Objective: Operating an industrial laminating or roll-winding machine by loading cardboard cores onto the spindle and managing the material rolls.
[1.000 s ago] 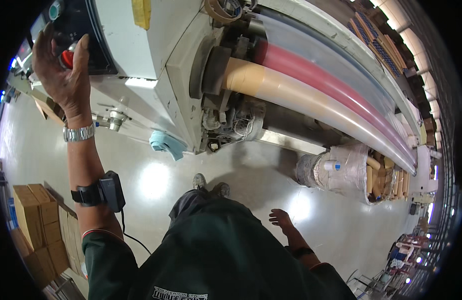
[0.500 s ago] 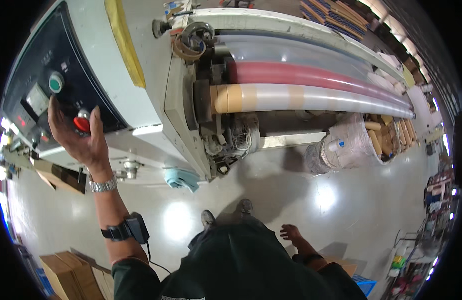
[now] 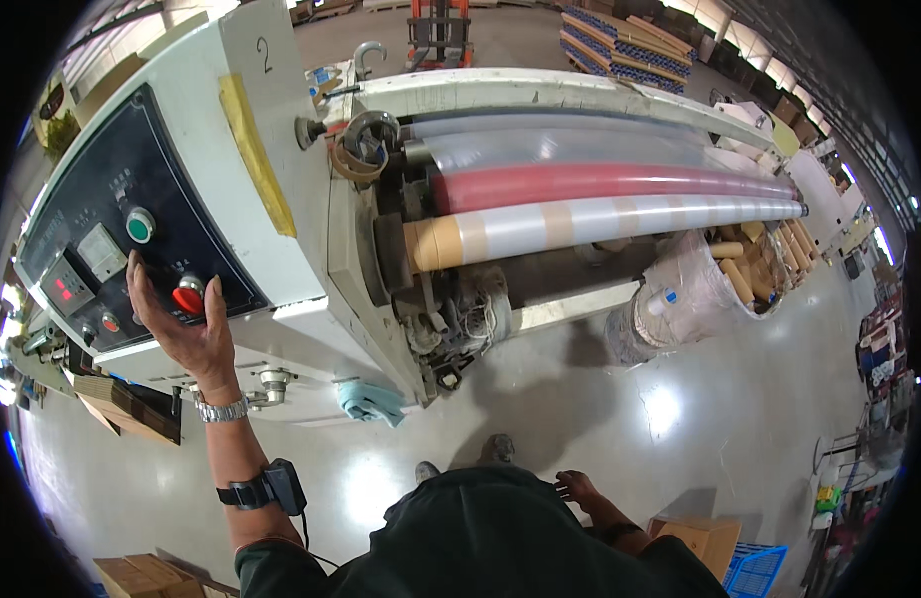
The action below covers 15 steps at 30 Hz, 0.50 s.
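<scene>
My left hand point(image 3: 189, 334) is at the dark control panel point(image 3: 196, 224) of a white machine, its thumb and fingers spread apart. Between thumb and forefinger sits a red knob point(image 3: 188, 296); whether the skin touches it I cannot tell. A green button point(image 3: 141, 225) is just above the fingertips. Beside it are a pale square meter point(image 3: 101, 253) and a small red lit display point(image 3: 64, 288). Low at my right side, well away from the machine, hangs my right hand point(image 3: 576, 486), holding nothing, fingers loosely apart.
Right of the panel run a white banded roll point(image 3: 580, 223), a red roller point(image 3: 600, 184) and a film-covered roller. Below stands a plastic-wrapped bin point(image 3: 680, 289) with cardboard tubes. A teal cloth point(image 3: 369, 402) hangs from the machine. Behind me are a cardboard box point(image 3: 702, 543) and a blue crate point(image 3: 755, 568).
The view has tilted up, so the machine sits lower and more of the far floor shows. My left hand stays around the red knob; my right hand still hangs at my side.
</scene>
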{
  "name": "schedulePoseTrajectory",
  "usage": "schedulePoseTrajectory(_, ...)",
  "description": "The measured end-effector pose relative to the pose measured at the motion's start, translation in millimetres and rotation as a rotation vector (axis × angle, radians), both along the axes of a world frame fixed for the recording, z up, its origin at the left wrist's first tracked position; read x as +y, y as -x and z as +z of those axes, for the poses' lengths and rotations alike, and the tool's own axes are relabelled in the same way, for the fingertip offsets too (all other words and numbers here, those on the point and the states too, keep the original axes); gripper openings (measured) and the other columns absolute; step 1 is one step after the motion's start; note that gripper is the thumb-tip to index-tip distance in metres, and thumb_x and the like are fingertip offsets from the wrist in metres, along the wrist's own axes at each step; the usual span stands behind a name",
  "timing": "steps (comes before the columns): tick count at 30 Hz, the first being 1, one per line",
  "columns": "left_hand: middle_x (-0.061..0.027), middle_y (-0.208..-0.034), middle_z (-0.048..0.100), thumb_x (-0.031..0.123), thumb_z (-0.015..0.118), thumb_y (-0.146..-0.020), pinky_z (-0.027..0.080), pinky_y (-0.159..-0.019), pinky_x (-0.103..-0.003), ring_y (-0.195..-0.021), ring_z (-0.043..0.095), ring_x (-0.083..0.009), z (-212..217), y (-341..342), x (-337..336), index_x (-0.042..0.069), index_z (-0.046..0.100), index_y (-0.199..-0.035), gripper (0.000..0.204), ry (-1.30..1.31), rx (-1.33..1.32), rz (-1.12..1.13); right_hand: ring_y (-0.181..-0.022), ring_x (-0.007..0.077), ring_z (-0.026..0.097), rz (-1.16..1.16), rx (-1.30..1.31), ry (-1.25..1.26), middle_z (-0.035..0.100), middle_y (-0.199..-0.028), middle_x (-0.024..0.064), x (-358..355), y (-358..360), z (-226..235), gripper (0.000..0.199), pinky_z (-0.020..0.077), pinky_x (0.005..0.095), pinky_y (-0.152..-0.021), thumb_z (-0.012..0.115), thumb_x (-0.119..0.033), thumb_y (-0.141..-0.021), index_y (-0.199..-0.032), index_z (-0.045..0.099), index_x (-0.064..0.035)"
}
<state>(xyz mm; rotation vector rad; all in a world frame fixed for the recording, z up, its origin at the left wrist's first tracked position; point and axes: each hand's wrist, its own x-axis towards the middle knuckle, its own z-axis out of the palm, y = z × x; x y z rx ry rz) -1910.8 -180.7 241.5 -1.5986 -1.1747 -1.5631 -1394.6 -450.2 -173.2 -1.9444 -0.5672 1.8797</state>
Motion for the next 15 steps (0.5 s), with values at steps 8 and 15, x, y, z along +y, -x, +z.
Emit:
schedulePoseTrajectory(8, -0.0148, -0.138, 0.037, 0.005, 0.068, -0.075, 0.027, -0.108, -0.041, -0.129, 0.034, -0.0293, 3, -3, -7, 0.005, 0.030, -0.135, 0.072, 0.040, 0.010, 0.086, -0.090, 0.0293, 0.062, -0.029, -0.040, 0.007, 0.058, -0.111, 0.0198, 31, -21, 21, 0.047, 0.0509, 0.0399, -0.076, 0.052, -0.035, -0.088, -0.119, 0.049, 0.0001)
schedulePoseTrajectory(15, -0.0158, -0.137, 0.038, 0.003, 0.068, -0.074, 0.028, -0.108, -0.040, -0.129, 0.035, -0.0295, 9, -7, -12, 0.003, 0.031, -0.135, 0.072, 0.070, -0.027, 0.026, -0.089, 0.0287, 0.062, -0.010, 0.027, 0.004, 0.058, -0.110, 0.0195, 27, -31, 5, 0.047, 0.0516, 0.0387, -0.075, 0.052, -0.035, -0.088, -0.119, 0.049, -0.0002)
